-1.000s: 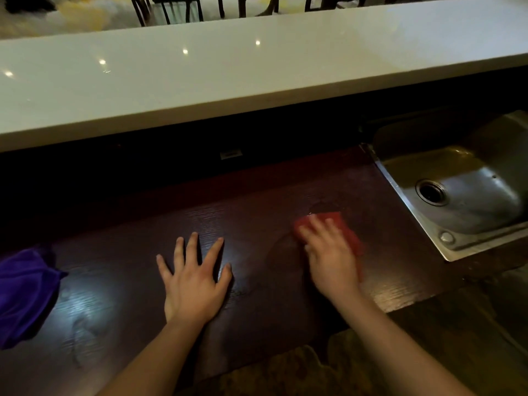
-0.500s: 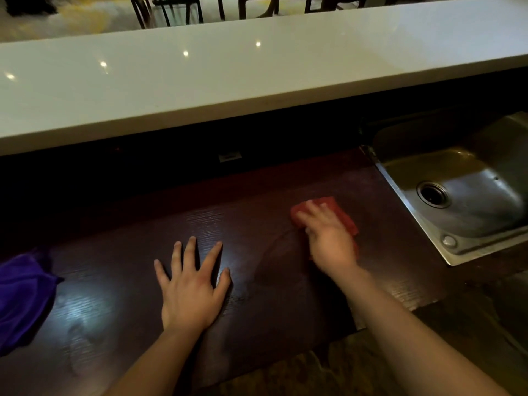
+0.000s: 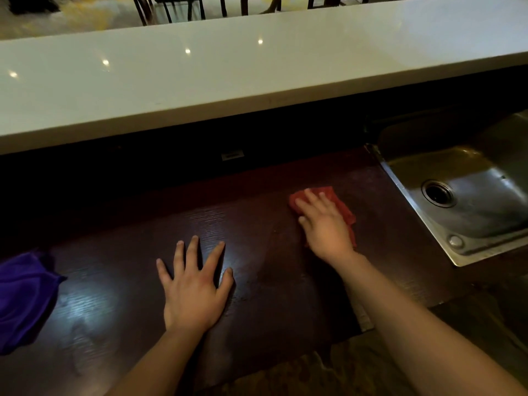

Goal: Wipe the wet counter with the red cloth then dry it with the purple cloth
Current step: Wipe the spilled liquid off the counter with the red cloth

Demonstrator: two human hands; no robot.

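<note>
Low in the frame, the left hand (image 3: 194,290) lies flat and open, fingers spread, on the dark brown wood-grain counter (image 3: 120,304), whose glossy surface shows pale smeared reflections. At the left edge sits the crumpled purple fabric cloth (image 3: 23,298), soft and folded, touching nothing else. Right of centre, the right hand (image 3: 325,224) presses palm-down with extended fingers on the rumpled red cloth (image 3: 343,208), pinning rather than clutching it. Compared with half a second ago, hand and cloth have slid slightly farther up the counter. The cloth's long axis runs from upper left to lower right. Beyond it at the right is the stainless steel sink (image 3: 468,224) with its round drain; across the top stretches the smooth white raised ledge (image 3: 228,70).
</note>
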